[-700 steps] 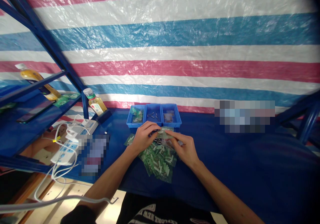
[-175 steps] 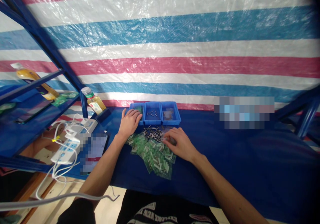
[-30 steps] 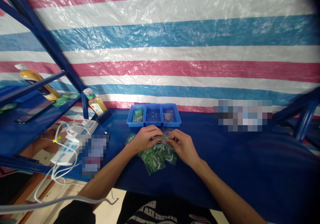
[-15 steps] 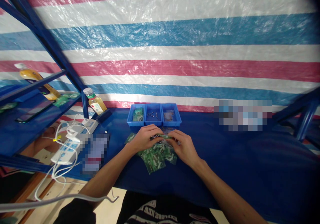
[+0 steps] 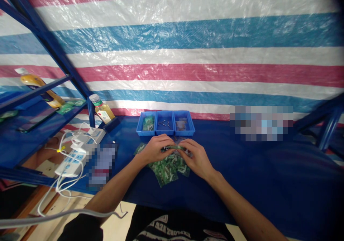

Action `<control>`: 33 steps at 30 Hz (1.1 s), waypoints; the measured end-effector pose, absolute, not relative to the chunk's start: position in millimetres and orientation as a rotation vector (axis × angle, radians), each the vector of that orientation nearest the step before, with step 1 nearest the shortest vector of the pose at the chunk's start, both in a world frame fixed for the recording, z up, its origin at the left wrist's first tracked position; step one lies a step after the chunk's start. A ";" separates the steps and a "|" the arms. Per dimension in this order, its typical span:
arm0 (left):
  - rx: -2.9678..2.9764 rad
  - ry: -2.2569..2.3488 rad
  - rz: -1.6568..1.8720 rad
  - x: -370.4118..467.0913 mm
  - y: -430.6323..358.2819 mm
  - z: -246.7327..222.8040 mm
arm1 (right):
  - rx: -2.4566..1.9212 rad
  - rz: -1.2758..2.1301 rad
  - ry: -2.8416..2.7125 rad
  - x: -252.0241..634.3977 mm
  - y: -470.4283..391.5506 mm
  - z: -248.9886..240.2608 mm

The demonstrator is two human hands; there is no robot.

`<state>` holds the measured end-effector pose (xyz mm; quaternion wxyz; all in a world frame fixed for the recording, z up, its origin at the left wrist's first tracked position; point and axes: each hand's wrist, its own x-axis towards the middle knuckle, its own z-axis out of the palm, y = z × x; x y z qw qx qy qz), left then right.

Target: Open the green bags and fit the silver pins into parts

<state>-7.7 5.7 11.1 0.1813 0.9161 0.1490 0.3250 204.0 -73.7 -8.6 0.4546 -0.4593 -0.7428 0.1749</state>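
Note:
My left hand (image 5: 158,149) and my right hand (image 5: 198,158) meet above a pile of small green-and-clear plastic bags (image 5: 165,171) on the blue table. Between them, the fingertips of both hands pinch a small green-and-clear bag (image 5: 176,147); the fingers partly hide it. Just beyond the hands, blue bins stand in a row. Green bags lie in the left bin (image 5: 145,133). In the middle bin (image 5: 165,133) are a few screws (image 5: 162,123). The right bin (image 5: 184,133) contains small clear packets, too small to make out.
A white power strip (image 5: 70,162) with tangled cables lies at the left, near a blurred flat object (image 5: 103,165). Behind it stands a bottle (image 5: 101,109). Blue frame bars (image 5: 51,51) rise at the left. A pixelated item (image 5: 262,123) is at the back right.
The right fingers have shifted slightly inward along the bag toward the left hand. The left hand stays almost in place, and the pile and bins look unchanged.

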 end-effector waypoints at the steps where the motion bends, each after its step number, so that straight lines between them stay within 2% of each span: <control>1: 2.590 0.420 0.919 -7.5 5.7 11.1 | -1.147 0.432 -1.832 203.5 -73.9 -8.0; 17: 2.585 0.444 1.016 -8.7 9.3 5.3 | -1.177 0.382 -1.768 204.3 -75.4 -4.1; 22: 2.562 0.434 1.120 -11.3 13.2 2.7 | -1.249 0.483 -1.759 205.0 -75.1 -9.9; 28: 2.503 0.479 1.211 -10.4 12.2 2.4 | -1.178 0.760 -1.700 202.9 -76.5 -7.6; 33: 2.207 0.712 1.250 -6.7 8.6 4.6 | -1.140 0.721 -1.667 206.4 -79.9 -1.2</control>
